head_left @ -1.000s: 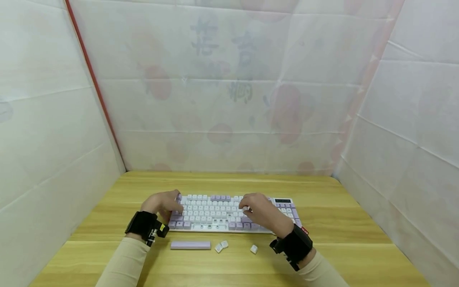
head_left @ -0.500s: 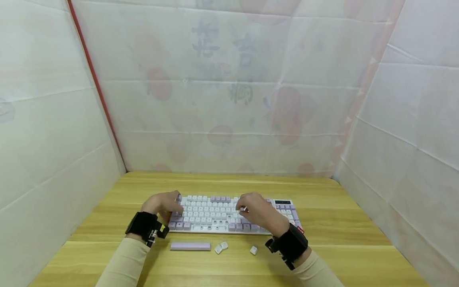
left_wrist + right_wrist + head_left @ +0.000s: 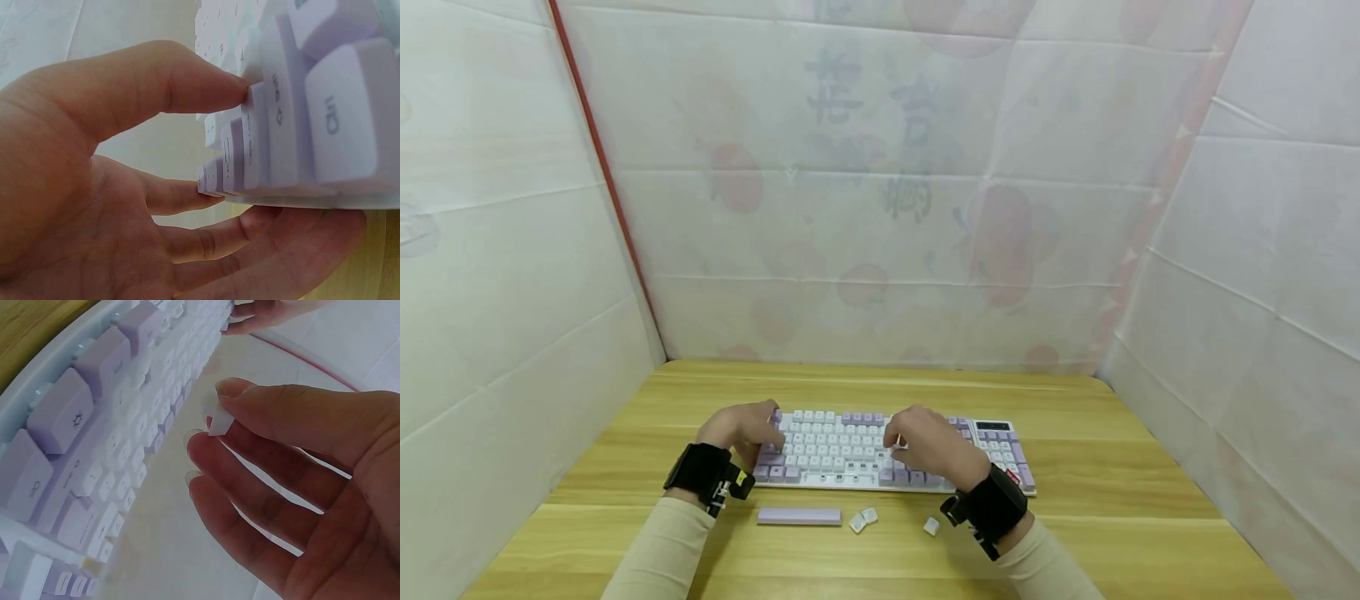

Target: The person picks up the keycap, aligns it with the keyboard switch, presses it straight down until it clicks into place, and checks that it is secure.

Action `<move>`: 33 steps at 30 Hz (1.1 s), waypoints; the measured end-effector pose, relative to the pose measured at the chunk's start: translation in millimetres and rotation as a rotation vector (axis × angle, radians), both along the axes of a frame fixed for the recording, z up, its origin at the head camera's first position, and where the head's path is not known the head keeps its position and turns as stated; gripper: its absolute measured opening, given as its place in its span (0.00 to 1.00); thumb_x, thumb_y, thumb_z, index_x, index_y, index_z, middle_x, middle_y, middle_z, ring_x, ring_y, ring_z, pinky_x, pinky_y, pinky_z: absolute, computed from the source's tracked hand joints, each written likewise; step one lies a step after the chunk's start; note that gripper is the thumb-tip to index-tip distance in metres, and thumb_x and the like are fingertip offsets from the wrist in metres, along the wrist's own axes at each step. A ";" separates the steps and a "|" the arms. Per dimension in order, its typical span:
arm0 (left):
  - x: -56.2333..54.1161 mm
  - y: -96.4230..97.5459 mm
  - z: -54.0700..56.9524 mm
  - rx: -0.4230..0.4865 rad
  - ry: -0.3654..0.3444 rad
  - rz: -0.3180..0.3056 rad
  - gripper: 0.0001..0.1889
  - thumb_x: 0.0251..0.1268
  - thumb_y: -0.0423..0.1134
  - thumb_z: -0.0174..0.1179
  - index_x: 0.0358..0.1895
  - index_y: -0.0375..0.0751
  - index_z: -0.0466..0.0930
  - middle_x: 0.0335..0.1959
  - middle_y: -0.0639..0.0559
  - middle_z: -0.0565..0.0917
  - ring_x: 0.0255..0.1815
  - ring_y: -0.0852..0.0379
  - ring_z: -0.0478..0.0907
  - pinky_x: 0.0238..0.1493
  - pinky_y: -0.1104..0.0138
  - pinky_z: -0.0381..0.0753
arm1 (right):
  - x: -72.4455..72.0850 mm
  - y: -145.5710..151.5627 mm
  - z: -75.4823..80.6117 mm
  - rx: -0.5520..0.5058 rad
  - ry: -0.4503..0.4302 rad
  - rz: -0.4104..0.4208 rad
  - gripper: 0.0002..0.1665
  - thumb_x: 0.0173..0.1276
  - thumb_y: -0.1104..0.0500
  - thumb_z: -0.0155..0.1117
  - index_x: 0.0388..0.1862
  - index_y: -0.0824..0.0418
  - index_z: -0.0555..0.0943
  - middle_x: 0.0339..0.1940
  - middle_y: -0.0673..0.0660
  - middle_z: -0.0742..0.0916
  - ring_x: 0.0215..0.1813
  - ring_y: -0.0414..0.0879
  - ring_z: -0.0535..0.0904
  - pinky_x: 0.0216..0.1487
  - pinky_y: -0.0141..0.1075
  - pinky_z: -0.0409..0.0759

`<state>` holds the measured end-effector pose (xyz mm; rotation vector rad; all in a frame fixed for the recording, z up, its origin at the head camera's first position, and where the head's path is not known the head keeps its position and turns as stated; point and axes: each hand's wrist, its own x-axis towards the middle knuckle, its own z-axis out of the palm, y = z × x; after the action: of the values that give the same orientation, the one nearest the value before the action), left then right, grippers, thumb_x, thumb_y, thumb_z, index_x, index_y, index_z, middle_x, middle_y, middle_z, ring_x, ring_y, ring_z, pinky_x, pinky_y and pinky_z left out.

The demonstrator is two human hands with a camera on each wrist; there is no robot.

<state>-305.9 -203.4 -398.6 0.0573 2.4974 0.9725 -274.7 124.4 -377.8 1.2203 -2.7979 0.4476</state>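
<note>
My right hand (image 3: 928,440) pinches a small white keycap (image 3: 219,417) between thumb and finger, over the middle of the keyboard (image 3: 827,450). The bare sockets (image 3: 863,466) lie just to its left and nearer to me, in the lower rows, so that hand is the closer of the 2. My left hand (image 3: 743,425) grips the keyboard's left end, thumb on the keys, fingers along the side edge. The keyboard's long axis runs left to right across the table (image 3: 1075,533); its keys are white and pale purple. The keycap is pale; I can't make out its marking. In front of the keyboard lie a long purple key (image 3: 799,517) and 3 loose keycaps (image 3: 931,526).
</note>
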 end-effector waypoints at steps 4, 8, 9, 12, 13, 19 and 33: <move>0.4 0.2 0.9 0.005 -0.002 0.002 0.44 0.60 0.34 0.65 0.77 0.28 0.53 0.60 0.29 0.74 0.43 0.45 0.82 0.37 0.52 0.92 | -2.0 -2.8 0.5 0.008 0.013 -0.002 0.09 0.65 0.68 0.72 0.43 0.59 0.91 0.41 0.54 0.92 0.42 0.46 0.87 0.44 0.30 0.86; 0.4 -0.3 0.6 0.012 -0.007 0.003 0.43 0.60 0.34 0.65 0.77 0.29 0.53 0.58 0.29 0.75 0.41 0.45 0.83 0.36 0.52 0.92 | -2.6 -5.4 2.0 0.006 0.008 -0.003 0.09 0.65 0.68 0.72 0.43 0.58 0.91 0.41 0.54 0.92 0.40 0.45 0.87 0.44 0.30 0.85; 0.4 -0.4 0.5 0.016 -0.009 0.003 0.43 0.60 0.34 0.64 0.77 0.29 0.53 0.58 0.29 0.75 0.41 0.45 0.84 0.36 0.52 0.92 | -2.8 -5.9 2.3 0.006 0.003 -0.005 0.09 0.65 0.68 0.72 0.43 0.58 0.91 0.41 0.54 0.92 0.40 0.45 0.86 0.43 0.30 0.85; 0.5 -0.5 0.2 0.024 -0.015 0.001 0.43 0.60 0.33 0.64 0.77 0.29 0.53 0.58 0.29 0.75 0.40 0.45 0.84 0.36 0.51 0.92 | -3.6 -7.1 3.1 0.014 -0.019 -0.013 0.09 0.65 0.67 0.72 0.43 0.59 0.91 0.41 0.54 0.92 0.39 0.44 0.87 0.43 0.30 0.86; 0.6 -0.5 0.4 0.022 -0.014 0.001 0.43 0.60 0.34 0.64 0.77 0.29 0.53 0.59 0.29 0.75 0.41 0.45 0.84 0.36 0.52 0.92 | -4.1 -7.4 3.2 0.019 -0.026 -0.015 0.09 0.65 0.67 0.72 0.43 0.59 0.91 0.41 0.54 0.92 0.39 0.44 0.87 0.43 0.30 0.85; 0.4 -0.9 1.5 -0.004 0.002 0.002 0.44 0.60 0.35 0.66 0.77 0.29 0.53 0.61 0.29 0.74 0.42 0.46 0.82 0.36 0.53 0.91 | -6.8 -9.5 5.8 0.017 -0.046 -0.014 0.08 0.64 0.68 0.73 0.42 0.61 0.90 0.39 0.56 0.91 0.39 0.46 0.86 0.42 0.30 0.85; -0.7 -0.5 1.5 0.013 -0.004 -0.006 0.42 0.61 0.35 0.65 0.76 0.29 0.55 0.59 0.29 0.75 0.42 0.45 0.84 0.39 0.51 0.91 | -10.2 -16.0 10.7 0.019 -0.089 -0.027 0.08 0.65 0.69 0.72 0.41 0.61 0.90 0.40 0.56 0.91 0.41 0.47 0.86 0.43 0.31 0.84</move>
<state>-306.5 -203.9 -397.1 0.0671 2.4862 0.9858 -284.9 108.3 -367.1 1.1937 -2.8956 0.4864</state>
